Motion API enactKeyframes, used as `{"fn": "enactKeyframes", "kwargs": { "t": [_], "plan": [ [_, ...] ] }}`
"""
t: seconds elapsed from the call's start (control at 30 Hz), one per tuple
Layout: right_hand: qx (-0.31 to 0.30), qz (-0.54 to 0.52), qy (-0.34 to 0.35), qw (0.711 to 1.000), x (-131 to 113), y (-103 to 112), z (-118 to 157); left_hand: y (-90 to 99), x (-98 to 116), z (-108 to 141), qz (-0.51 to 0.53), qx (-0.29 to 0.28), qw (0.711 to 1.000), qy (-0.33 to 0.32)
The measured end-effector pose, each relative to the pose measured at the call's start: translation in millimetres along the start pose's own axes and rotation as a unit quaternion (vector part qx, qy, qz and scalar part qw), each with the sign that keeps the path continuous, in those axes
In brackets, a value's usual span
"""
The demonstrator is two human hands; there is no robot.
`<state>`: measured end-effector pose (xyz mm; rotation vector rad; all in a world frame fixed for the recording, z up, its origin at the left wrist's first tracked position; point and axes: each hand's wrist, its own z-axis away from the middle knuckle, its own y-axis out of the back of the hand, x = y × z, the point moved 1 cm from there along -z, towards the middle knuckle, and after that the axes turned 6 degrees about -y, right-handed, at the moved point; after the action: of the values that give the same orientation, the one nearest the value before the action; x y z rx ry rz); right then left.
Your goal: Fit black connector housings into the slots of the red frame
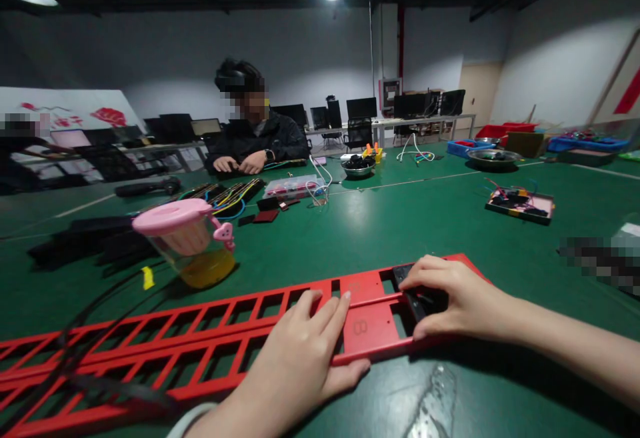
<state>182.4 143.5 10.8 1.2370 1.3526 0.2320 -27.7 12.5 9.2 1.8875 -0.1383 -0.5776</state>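
Observation:
A long red frame (370,325) with rows of slots and a solid panel marked "8" lies across the table in front of me. My left hand (313,341) rests on it beside the panel, fingers stretched over the top and thumb out along the near edge. Near the frame's right end, my right hand (450,301) has its thumb and fingers round a black block (411,295). This block sits crosswise over the right-hand openings. Part of it is hidden under my palm.
A clear cup (205,265) with a pink lid and yellow liquid stands behind the frame. Black straps (75,351) cross its left part. Farther back are a metal bowl (358,167), a small tray of parts (520,205) and a person (257,135) seated opposite.

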Motion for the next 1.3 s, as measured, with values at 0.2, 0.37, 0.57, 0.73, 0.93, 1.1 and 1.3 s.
{"fn": "enactKeyframes", "kwargs": {
  "t": [0.2, 0.37, 0.57, 0.73, 0.93, 1.1, 1.3],
  "plan": [
    [-0.023, 0.001, 0.011, 1.000, -0.5, -3.2, 3.8, -0.5, -0.7, 0.2, -0.007, 0.002, 1.000, 0.000],
    [-0.031, 0.011, 0.014, 0.999, 2.1, -1.4, 4.7, -1.7, -1.6, -0.3, -0.013, 0.008, 1.000, -0.006],
    [-0.037, 0.020, 0.012, 0.999, 2.6, -0.3, 6.4, -1.3, -0.8, 0.5, -0.024, 0.018, 0.999, -0.013],
    [-0.049, 0.028, 0.010, 0.998, 4.0, 0.9, 6.2, -1.2, -0.5, 1.1, -0.023, 0.019, 0.999, -0.014],
    [-0.069, 0.035, -0.008, 0.997, -1.9, 2.9, 5.2, -0.5, -1.4, -0.5, -0.021, 0.014, 1.000, -0.012],
    [-0.075, 0.055, -0.013, 0.996, -7.0, 4.4, 4.1, 1.0, -1.3, 0.1, -0.012, 0.021, 1.000, -0.009],
    [-0.053, 0.100, 0.024, 0.993, -9.1, 4.8, 7.7, -1.6, -2.1, -0.1, -0.012, 0.020, 1.000, -0.003]
  ]
}}
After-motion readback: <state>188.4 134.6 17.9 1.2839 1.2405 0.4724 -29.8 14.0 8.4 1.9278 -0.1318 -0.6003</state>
